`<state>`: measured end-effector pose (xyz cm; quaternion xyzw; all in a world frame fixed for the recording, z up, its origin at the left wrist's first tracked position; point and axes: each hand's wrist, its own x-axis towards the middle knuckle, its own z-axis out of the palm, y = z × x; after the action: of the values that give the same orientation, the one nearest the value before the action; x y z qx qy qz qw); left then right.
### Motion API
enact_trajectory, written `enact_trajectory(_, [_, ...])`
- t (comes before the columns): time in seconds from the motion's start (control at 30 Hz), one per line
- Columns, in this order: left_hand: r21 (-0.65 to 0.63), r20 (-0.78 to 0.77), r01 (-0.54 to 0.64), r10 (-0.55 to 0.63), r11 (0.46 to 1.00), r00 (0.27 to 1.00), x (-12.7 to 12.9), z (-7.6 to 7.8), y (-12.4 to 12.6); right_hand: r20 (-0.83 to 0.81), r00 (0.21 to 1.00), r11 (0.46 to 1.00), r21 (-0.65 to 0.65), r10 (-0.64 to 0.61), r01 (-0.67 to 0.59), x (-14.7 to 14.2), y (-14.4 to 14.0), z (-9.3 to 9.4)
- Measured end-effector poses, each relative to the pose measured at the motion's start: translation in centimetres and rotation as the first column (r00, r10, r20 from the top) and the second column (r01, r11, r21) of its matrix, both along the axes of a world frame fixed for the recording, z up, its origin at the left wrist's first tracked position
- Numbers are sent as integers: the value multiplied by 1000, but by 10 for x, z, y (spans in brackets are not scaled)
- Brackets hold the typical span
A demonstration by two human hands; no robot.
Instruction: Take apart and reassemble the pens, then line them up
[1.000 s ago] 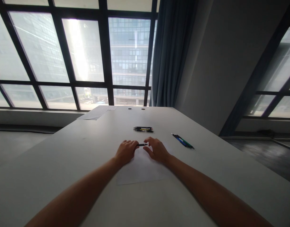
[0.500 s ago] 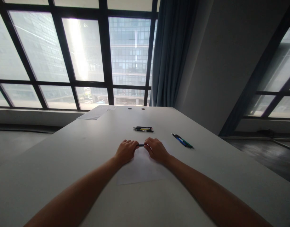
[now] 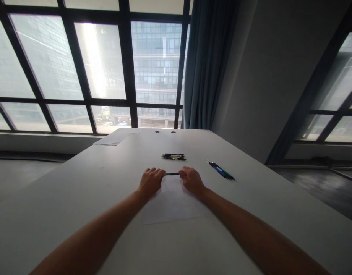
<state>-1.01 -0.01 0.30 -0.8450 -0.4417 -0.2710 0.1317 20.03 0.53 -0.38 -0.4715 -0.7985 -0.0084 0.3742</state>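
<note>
Left hand [image 3: 151,180] and right hand [image 3: 191,179] each pinch one end of a slim dark pen [image 3: 172,173], held level just above a flat white paper sheet [image 3: 171,206] on the smooth matte white table [image 3: 78,198]. Beyond it, a bundle of pens [image 3: 173,156].

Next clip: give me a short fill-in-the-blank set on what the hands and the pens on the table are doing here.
1. The left hand and the right hand hold one slim dark pen between them, one at each ____.
2. Under the hands lies a white sheet of ____ on the pale grey table.
3. The cluster of black and yellow pens lies ____ from the person than the held pen.
4. The blue and green pens lie to the ____ of the right hand.

Missing words: end; paper; farther; right
</note>
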Motion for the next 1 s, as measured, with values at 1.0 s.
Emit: enact_trajectory(1.0, [-231, 289, 145, -74, 962, 954, -1, -10, 3, 444, 896, 962, 244, 3, -124, -7, -20, 22])
